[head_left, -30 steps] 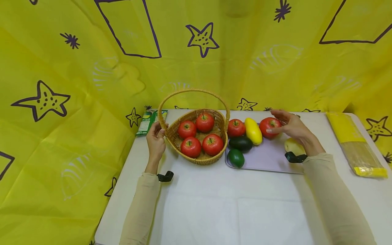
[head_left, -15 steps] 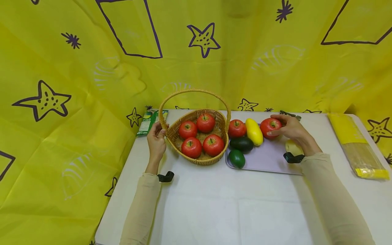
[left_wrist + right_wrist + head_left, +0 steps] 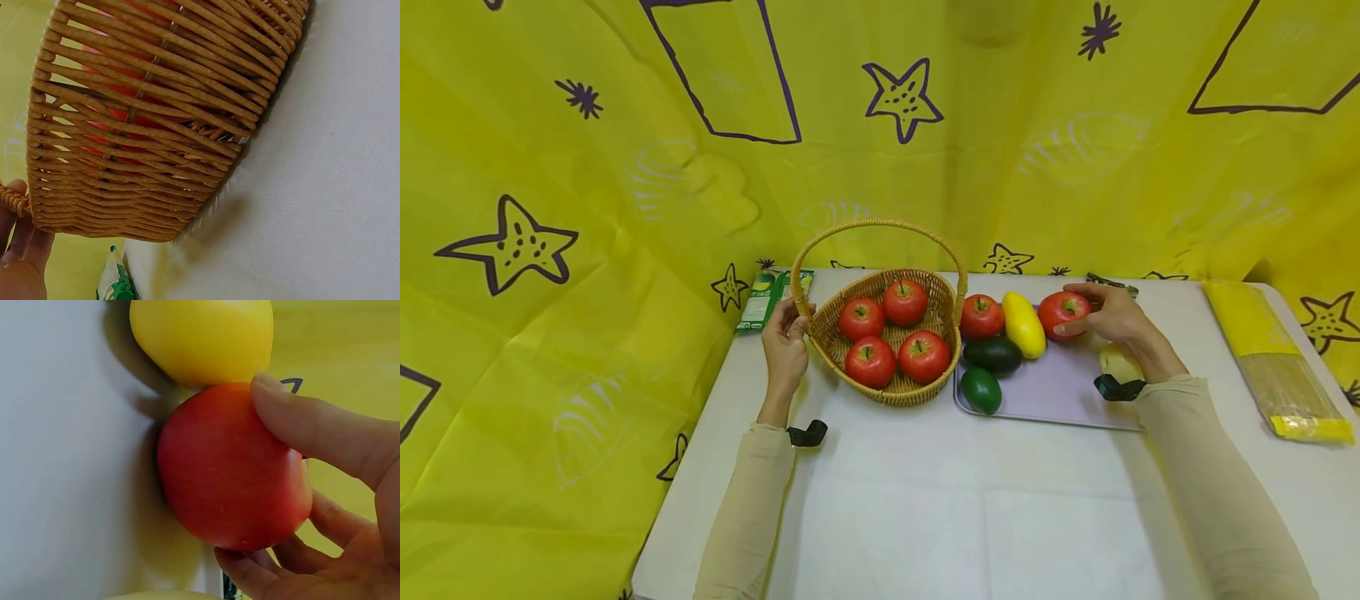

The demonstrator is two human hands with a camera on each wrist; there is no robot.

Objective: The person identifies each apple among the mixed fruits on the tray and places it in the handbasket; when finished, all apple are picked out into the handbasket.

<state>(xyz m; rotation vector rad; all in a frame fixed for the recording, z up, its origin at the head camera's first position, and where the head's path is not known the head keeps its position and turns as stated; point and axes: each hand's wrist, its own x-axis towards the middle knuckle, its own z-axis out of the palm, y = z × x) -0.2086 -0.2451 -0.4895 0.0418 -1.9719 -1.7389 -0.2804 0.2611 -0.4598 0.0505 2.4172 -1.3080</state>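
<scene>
My left hand [image 3: 786, 354] holds the wicker basket [image 3: 898, 398] at the left foot of its tall handle; the left wrist view shows the fingers there and the basket's woven side [image 3: 125, 206]. Several red apples lie in the basket. On the lilac tray [image 3: 1060, 402], my right hand [image 3: 1123, 321] grips a red apple [image 3: 1060, 315]. In the right wrist view the thumb lies on one side of this apple [image 3: 234, 469] and the fingers curl round the other. A yellow mango-shaped fruit [image 3: 1024, 325] touches it. Another red apple [image 3: 981, 317] sits at the tray's left end.
A dark avocado-like fruit [image 3: 992, 356] and a green oval fruit [image 3: 981, 390] lie beside the basket. A pale yellow fruit [image 3: 1118, 362] is partly hidden under my right wrist. A yellow-and-clear packet [image 3: 1277, 362] lies right, a green packet [image 3: 763, 300] behind left. A yellow curtain stands behind.
My right hand has closed in round the red apple, its fingers coming down onto it. The left hand and the basket stay as they were.
</scene>
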